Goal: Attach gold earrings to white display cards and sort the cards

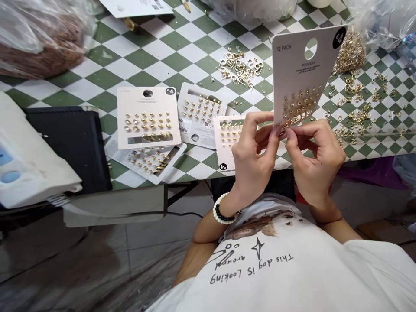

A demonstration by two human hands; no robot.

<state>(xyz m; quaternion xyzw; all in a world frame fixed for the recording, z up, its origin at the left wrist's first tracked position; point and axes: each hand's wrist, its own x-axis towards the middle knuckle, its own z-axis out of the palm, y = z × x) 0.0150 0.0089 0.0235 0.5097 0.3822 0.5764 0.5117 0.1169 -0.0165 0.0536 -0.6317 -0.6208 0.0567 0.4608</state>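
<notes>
An earring card with rows of gold earrings stands upright above the table's front edge. My left hand pinches its lower edge. Close beside it, my right hand has thumb and forefinger pressed together at the card's bottom, around a small piece too hidden to make out. Behind my left hand lies another earring card, partly covered. Further left, a white earring card rests over a second card, with a tilted card next to them.
Loose gold hooks lie behind the cards on the checkered table. More gold pieces spread at right near a bag of them. A plastic bag and a white machine stand at left.
</notes>
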